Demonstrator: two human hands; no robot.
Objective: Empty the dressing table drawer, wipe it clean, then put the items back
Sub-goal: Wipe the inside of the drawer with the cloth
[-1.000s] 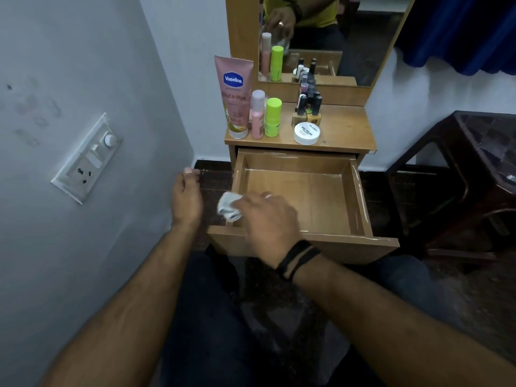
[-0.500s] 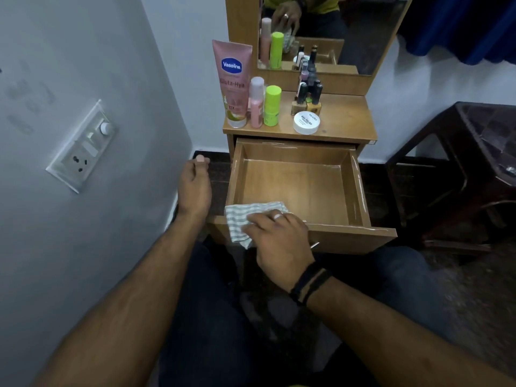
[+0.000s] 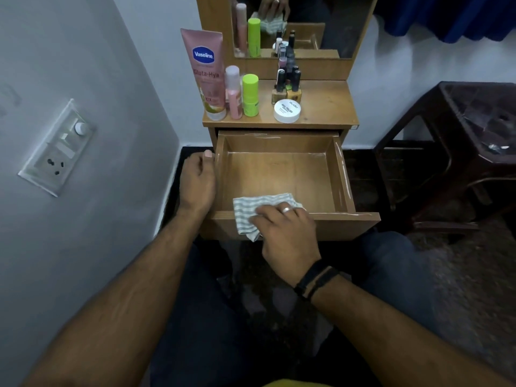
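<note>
While the drawer [image 3: 282, 174] stands pulled out with nothing on its floor, the right hand [image 3: 287, 233] presses a grey-striped cloth [image 3: 251, 210] onto the drawer's front rim, near the left corner; fingers curled over the cloth, gripping it. Cloth drapes over the rim, part inside, part hanging down the front panel. Left hand [image 3: 196, 181] sits just outside the drawer's left wall, fingers loosely curled, thumb up by the wall's top edge; contact with the wall unclear, nothing visibly held. Removed items stand on the dressing table top [image 3: 326, 107]: Vaseline tube [image 3: 205, 74], pink bottle [image 3: 234, 92], green bottle [image 3: 250, 94], nail polish bottles [image 3: 287, 85], white round jar [image 3: 287, 110]. Mirror [image 3: 301, 23] behind them. Wall switchboard [image 3: 57, 148] on the left, dark wooden stool [image 3: 460, 152] on the right.
</note>
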